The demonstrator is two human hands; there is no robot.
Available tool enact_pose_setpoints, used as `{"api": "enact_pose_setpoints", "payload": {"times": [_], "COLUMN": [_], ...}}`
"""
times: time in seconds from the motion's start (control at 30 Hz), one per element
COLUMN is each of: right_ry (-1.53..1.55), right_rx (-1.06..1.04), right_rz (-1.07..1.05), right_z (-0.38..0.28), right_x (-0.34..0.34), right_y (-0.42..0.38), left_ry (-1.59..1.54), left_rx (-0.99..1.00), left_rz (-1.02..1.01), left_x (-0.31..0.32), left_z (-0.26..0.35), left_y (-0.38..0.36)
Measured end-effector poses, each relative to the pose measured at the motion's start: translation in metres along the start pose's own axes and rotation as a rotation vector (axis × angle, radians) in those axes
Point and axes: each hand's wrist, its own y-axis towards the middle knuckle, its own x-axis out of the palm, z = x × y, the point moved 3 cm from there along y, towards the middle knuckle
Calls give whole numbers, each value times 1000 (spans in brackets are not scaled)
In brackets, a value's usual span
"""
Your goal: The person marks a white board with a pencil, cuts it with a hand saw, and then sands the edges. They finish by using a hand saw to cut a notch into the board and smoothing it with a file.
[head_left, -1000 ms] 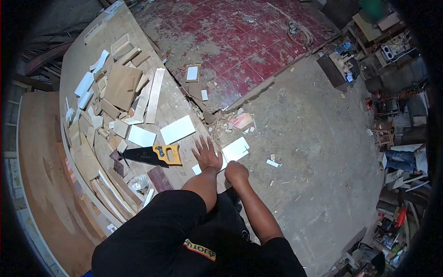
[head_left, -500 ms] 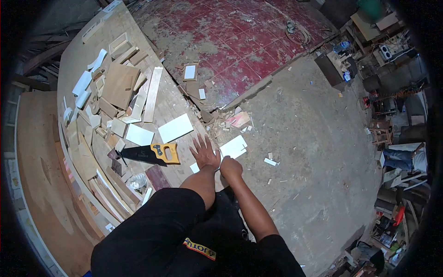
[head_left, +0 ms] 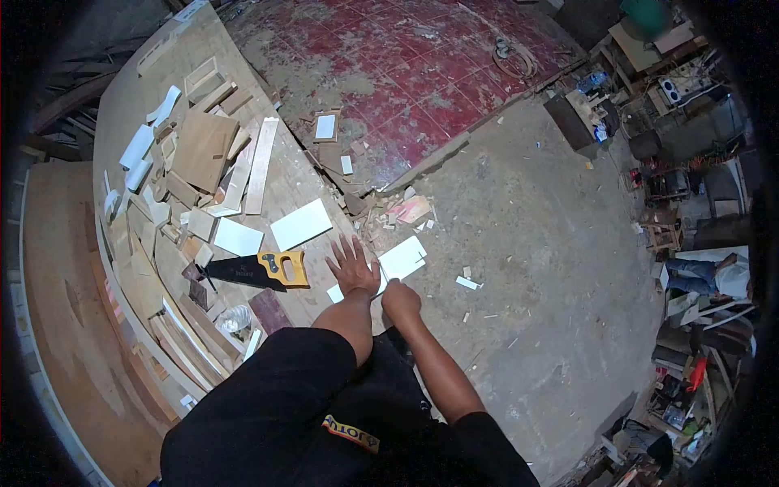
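Note:
A white board (head_left: pixel 403 258) lies across the edge of the wooden worktable (head_left: pixel 312 183) and sticks out past it over the floor. A short dark notch or line shows near its far end. My left hand (head_left: pixel 355 267) rests flat on the board with the fingers spread. Close against the board's near side, my right hand (head_left: pixel 401 300) is closed in a fist; what it grips is hidden from view. To the left of my left hand lies a handsaw (head_left: pixel 260 270) with a yellow and black handle. Two more white pieces, a larger board (head_left: pixel 301 225) and a smaller board (head_left: pixel 238 237), lie beyond it.
Wood offcuts (head_left: pixel 203 150) are heaped on the table's left side, with a clear plastic item (head_left: pixel 234 318) nearer me. Scraps (head_left: pixel 410 209) litter the concrete floor (head_left: pixel 535 243). Red tiles (head_left: pixel 406 89) lie beyond a raised edge. Another person (head_left: pixel 704 274) is at far right.
The whole view has shifted slightly to the left. My right hand has drawn a little toward me beside the board, while my left hand stays spread on it.

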Motion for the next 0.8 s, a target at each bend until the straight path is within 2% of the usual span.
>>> {"api": "enact_pose_setpoints", "payload": {"times": [0.07, 0.13, 0.37, 0.5, 0.57, 0.6, 0.63, 0.7, 0.8], "right_ry": [43, 22, -44, -29, 1, -33, -28, -32, -106], "right_rx": [2, 42, 40, 12, 47, -53, -54, 23, 26], "right_rz": [41, 41, -45, -42, 14, 59, 58, -45, -117], "right_z": [-7, -8, 6, -3, -15, -23, -23, -17, -10], "right_x": [6, 8, -33, -6, -3, -12, -15, -19, -31], "right_y": [13, 15, -41, 3, 25, 17, 13, 5, -19], "left_ry": [-28, -24, -30, 1, -26, -23, -14, -4, 29], "left_rx": [-9, -7, 14, 4, -4, -6, -8, -6, 1], "left_rz": [-68, -39, -12, 34, -61, -59, -67, -80, -3], "left_x": [-4, -3, 3, 5, 1, -1, -1, 2, 9], "left_z": [0, 0, 0, -1, 0, -1, 0, 1, -2], "left_y": [1, 1, 0, 1, 3, 3, 3, 2, 2]}}
